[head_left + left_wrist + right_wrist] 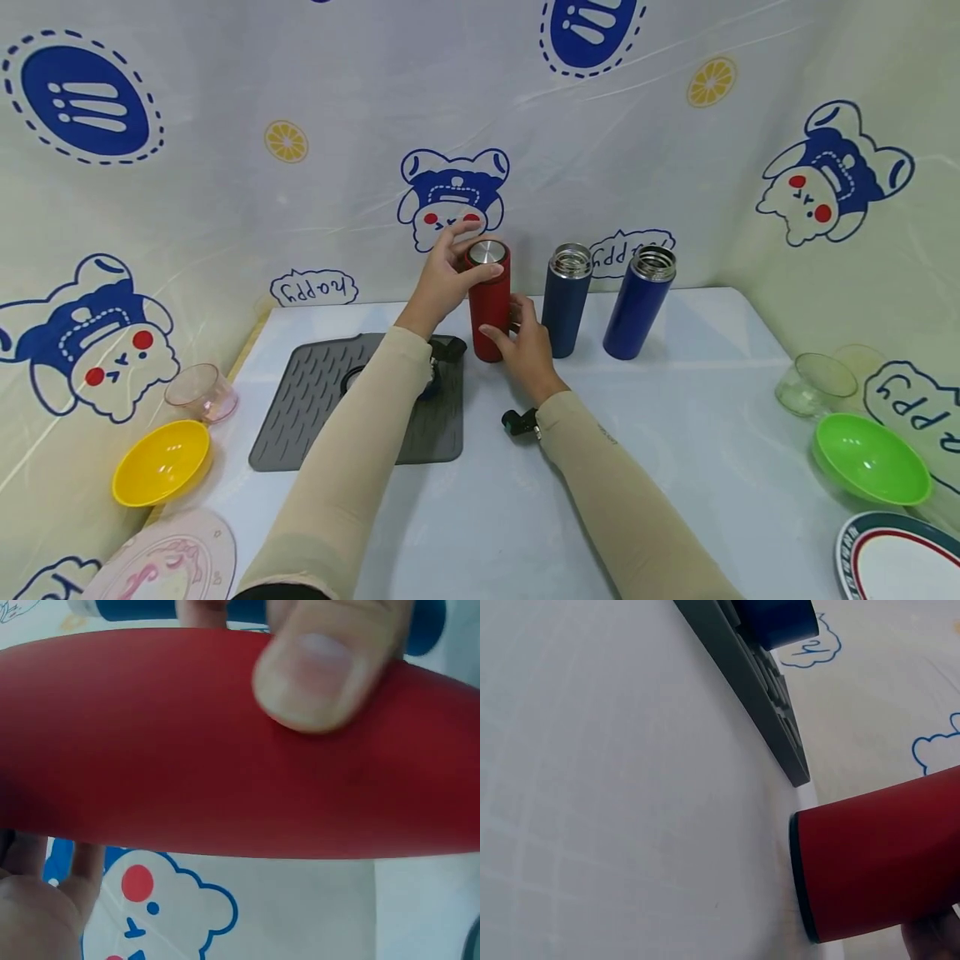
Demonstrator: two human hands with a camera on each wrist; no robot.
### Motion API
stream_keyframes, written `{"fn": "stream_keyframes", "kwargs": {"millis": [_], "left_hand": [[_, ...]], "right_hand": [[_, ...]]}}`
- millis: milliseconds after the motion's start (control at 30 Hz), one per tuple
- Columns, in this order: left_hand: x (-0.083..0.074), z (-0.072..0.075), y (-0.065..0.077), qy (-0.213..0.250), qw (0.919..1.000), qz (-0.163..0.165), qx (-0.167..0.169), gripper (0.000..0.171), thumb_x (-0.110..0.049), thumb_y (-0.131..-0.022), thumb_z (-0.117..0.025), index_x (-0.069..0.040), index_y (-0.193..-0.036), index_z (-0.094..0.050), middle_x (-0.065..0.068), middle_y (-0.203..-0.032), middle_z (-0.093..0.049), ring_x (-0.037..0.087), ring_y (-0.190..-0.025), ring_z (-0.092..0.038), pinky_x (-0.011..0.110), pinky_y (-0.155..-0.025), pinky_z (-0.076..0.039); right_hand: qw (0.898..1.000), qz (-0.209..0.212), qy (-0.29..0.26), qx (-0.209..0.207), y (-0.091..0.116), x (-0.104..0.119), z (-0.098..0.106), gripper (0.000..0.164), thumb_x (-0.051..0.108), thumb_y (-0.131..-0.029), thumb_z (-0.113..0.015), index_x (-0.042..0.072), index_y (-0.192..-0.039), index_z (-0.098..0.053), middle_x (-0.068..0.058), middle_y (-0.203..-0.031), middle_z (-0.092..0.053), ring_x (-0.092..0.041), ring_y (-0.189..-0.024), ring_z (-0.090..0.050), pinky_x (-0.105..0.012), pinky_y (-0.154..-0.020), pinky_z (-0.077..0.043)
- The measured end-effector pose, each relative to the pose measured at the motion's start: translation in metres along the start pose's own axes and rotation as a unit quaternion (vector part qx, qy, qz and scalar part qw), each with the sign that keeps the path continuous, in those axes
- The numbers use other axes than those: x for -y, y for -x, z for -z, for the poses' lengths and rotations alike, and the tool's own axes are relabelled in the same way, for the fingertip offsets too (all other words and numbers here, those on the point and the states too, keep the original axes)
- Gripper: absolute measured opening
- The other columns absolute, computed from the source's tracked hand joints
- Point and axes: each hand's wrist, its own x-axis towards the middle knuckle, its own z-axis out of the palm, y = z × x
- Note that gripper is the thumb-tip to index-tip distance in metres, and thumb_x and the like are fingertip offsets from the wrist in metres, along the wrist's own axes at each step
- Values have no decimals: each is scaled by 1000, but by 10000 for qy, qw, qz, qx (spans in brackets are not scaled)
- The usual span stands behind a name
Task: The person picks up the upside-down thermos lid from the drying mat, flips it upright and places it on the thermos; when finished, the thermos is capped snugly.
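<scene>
A red thermos flask (491, 312) with a steel-topped lid (487, 252) stands upright at the back of the table. My left hand (442, 279) holds it at the lid, the thumb across the front. Lower down, my right hand (528, 350) grips the body; its thumb (311, 682) presses on the red side in the left wrist view. The dark base of the flask (877, 862) shows in the right wrist view; whether it touches the table I cannot tell. To the right stand a dark blue flask (566, 304) and a brighter blue flask (639, 308), both lidless.
A grey ridged mat (300, 417) lies left, with a blue piece (780, 622) on it, partly hidden by my left arm. A pink cup (202, 393), yellow bowl (163, 463) and pink plate (213, 542) line the left; a green cup (813, 385), green bowl (870, 458) and rimmed plate (907, 567) the right.
</scene>
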Motion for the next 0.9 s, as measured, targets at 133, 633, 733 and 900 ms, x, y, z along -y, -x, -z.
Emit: {"fn": "stream_keyframes", "kwargs": {"millis": [133, 633, 733, 900], "left_hand": [[-10, -2, 10, -302, 9995, -38, -40, 70, -23, -82, -75, -20, -140, -37, 0, -124, -58, 17, -109, -56, 36, -90, -46], [-9, 8, 19, -1439, 9889, 41, -379, 76, -45, -81, -70, -24, -143, -33, -4, -133, -51, 19, -117, -49, 42, -94, -42], [-19, 17, 25, -1384, 9887, -307, -480, 69, -35, -86, -68, -18, -143, -33, 1, -134, -51, 19, -120, -47, 43, -97, -38], [-22, 37, 42, -1859, 9797, -561, -502, 65, -35, -86, -68, -23, -142, -35, 0, -134, -51, 14, -120, -46, 40, -98, -38]], "right_hand": [[10000, 10, 11, -6, 1, 0, -2, 70, 45, -83, -66, 22, -139, -30, -1, -130, -53, -13, -112, -53, -37, -91, -45], [9996, -74, -193, -190, 5, 1, -6, 70, 45, -82, -67, 26, -140, -32, 2, -131, -52, -9, -113, -52, -34, -93, -43], [9995, -33, -213, -252, 5, 1, -5, 70, 43, -82, -68, 27, -140, -32, 3, -132, -51, -8, -113, -51, -34, -94, -43], [9994, 46, -227, -275, 4, 0, -7, 71, 42, -83, -68, 26, -142, -31, 0, -134, -50, -11, -115, -51, -38, -94, -42]]}}
